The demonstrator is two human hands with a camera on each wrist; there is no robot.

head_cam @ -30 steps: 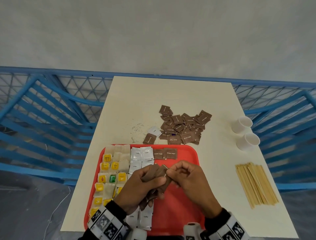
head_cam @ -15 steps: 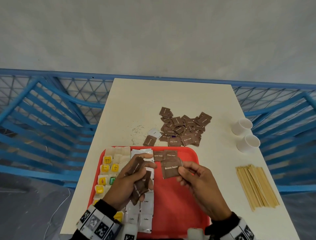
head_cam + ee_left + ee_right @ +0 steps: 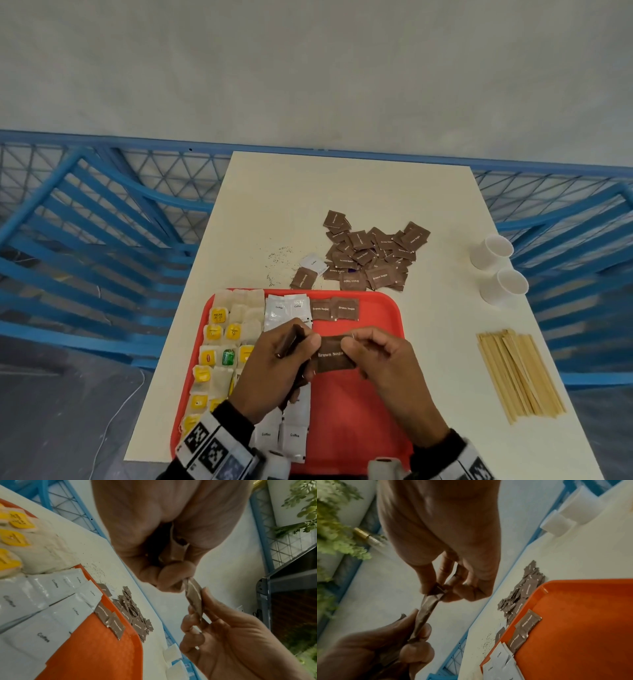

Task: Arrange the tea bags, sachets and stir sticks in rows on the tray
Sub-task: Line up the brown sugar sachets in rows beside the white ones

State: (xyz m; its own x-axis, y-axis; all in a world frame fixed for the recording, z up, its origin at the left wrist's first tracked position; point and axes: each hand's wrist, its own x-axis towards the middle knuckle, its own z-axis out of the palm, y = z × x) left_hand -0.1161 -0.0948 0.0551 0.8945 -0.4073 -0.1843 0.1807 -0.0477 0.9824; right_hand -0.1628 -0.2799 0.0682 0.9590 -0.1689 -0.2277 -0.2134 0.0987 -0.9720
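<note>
On the left of the red plastic tray (image 3: 383,404) lay the rows of paper tea bags with yellow tags (image 3: 219,346), then the white coffee sachets (image 3: 286,306), then two brown-sugar sachets (image 3: 335,309) side by side at the far rim. The left hand (image 3: 274,373) hovered over the coffee column, fingers curled round a small clutch of brown sachets (image 3: 291,342) and its fingertips pinching one end of a single brown sachet printed "Brown Sugar" (image 3: 334,356). That sachet hung between the two hands, long axis running left to right, print facing up, above the bare red middle of the tray. The right hand (image 3: 387,373) pinched its other end between thumb and fingertips (image 3: 193,616). Both hands were clamped on it, nearly touching. The open slot looked to be just nearer than the two laid sachets, straight ahead of the hands. I'd guess either hand could set it down. Further right on the pale bench (image 3: 445,342) sat the loose heap of brown sachets (image 3: 370,257), two white paper cups (image 3: 496,270) and the bundle of wooden stir sticks (image 3: 517,373).
</note>
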